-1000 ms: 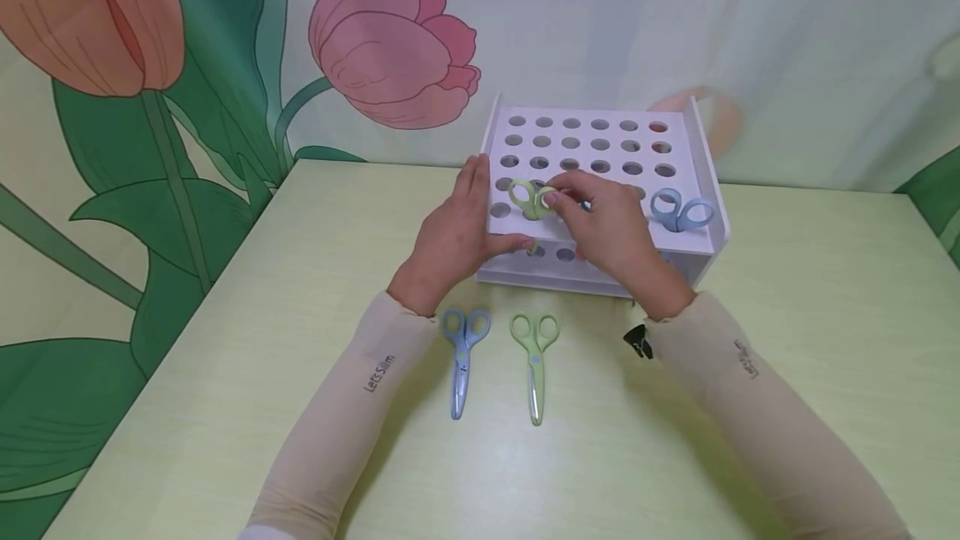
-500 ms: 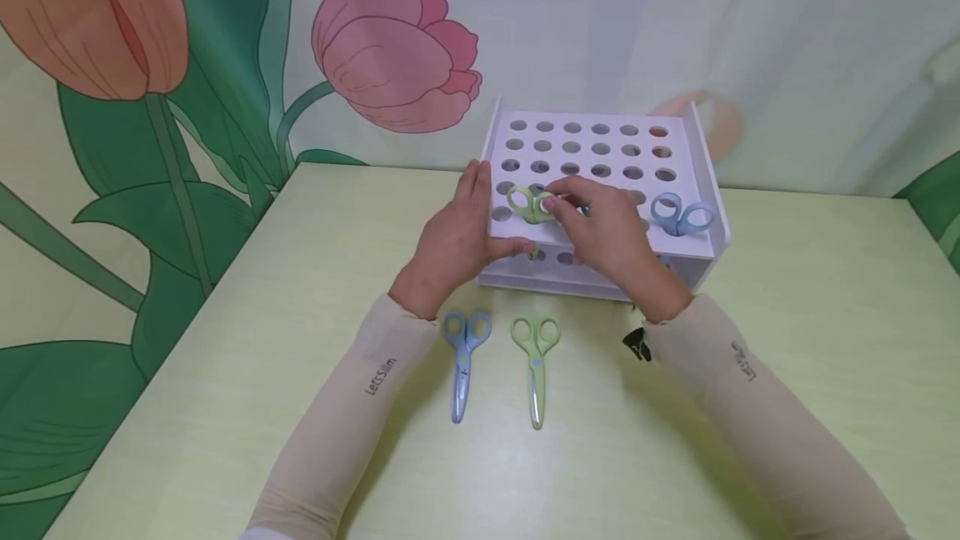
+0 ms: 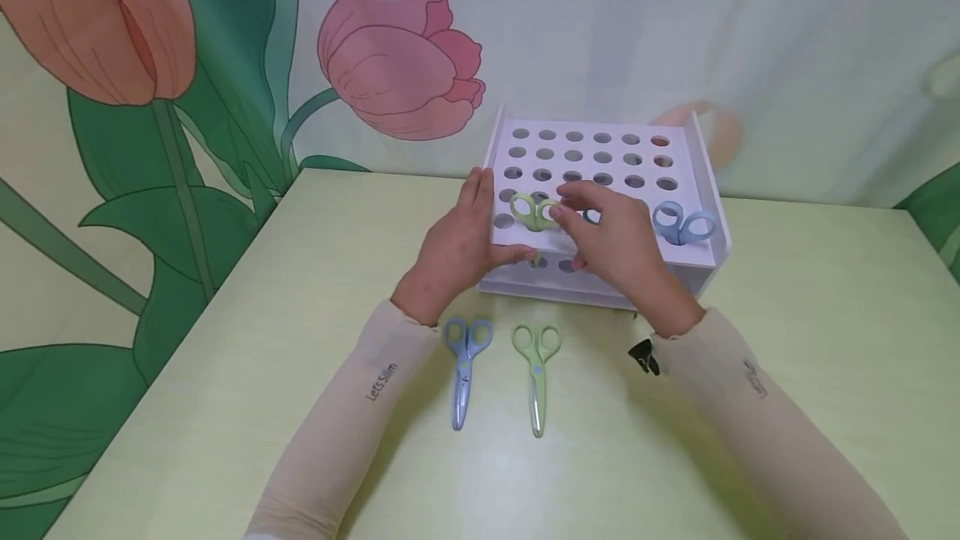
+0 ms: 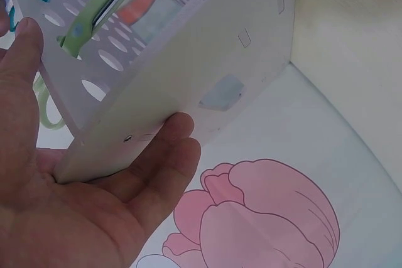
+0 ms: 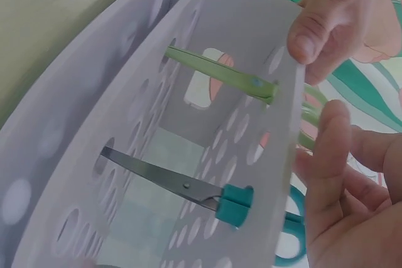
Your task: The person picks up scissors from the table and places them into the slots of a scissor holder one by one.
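A white rack [image 3: 600, 252] with rows of round holes stands at the back of the table. My left hand [image 3: 459, 247] holds its front left corner, thumb on the front edge and fingers along the side wall [image 4: 207, 86]. Green scissors [image 3: 532, 213] stand handle-up in a front-row hole, blades down through the rack. Beside that handle is my right hand [image 3: 621, 240], its thumb near the loop and its index finger lifted away. Teal-handled scissors [image 5: 233, 205] sit in another hole, mostly hidden by the right hand in the head view. Blue scissors [image 3: 681, 225] stand at the front right.
On the table before the rack lie blue scissors [image 3: 462, 373] and green scissors [image 3: 537, 377], side by side, handles toward the rack. A black clip [image 3: 645, 357] shows at the right sleeve cuff. A flower-patterned curtain [image 3: 405, 65] hangs right behind the rack.
My right hand has let go of the green scissors' handle, its index finger parting from the thumb. The left hand keeps its place on the rack. The head view has tilted slightly upward.
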The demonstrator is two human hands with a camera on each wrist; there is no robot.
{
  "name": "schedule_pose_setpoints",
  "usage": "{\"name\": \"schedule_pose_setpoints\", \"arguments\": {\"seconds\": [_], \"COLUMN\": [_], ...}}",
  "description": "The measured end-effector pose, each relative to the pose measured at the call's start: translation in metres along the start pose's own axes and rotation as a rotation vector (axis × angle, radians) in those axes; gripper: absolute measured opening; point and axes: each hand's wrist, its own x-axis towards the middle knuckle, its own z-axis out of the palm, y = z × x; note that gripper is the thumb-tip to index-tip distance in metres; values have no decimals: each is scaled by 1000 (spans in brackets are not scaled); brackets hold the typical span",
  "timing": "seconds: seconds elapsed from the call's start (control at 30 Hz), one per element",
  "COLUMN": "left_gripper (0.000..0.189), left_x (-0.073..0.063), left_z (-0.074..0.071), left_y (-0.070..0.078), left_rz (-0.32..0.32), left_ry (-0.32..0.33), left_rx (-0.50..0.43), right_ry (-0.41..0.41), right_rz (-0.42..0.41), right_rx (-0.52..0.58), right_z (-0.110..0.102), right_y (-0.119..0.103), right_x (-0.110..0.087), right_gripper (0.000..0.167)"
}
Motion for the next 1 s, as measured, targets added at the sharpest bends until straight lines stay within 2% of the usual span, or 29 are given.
{"name": "schedule_pose_setpoints", "arguments": {"seconds": [0.17, 0.33, 0.47, 0.63, 1.0], "left_gripper": [120, 122, 122, 123, 124], "left_x": [-2, -2, -2, -2, 2], "left_z": [3, 2, 0, 0, 0], "left_y": [4, 4, 2, 1, 4], "left_rz": [-8, -33, -47, -49, -51], "left_ry": [-26, -30, -26, -38, -31], "left_rx": [-5, -25, -38, -35, -35], "right_ry": [57, 152, 145, 74, -21], "right_rz": [-12, -156, -228, -192, -100], "right_rx": [65, 187, 259, 320, 312], "right_z": [-6, -9, -7, -4, 2], "right_y": [2, 5, 7, 13, 37], "right_x": [-13, -25, -36, -51, -66], "right_gripper": [32, 26, 26, 27, 29]}}
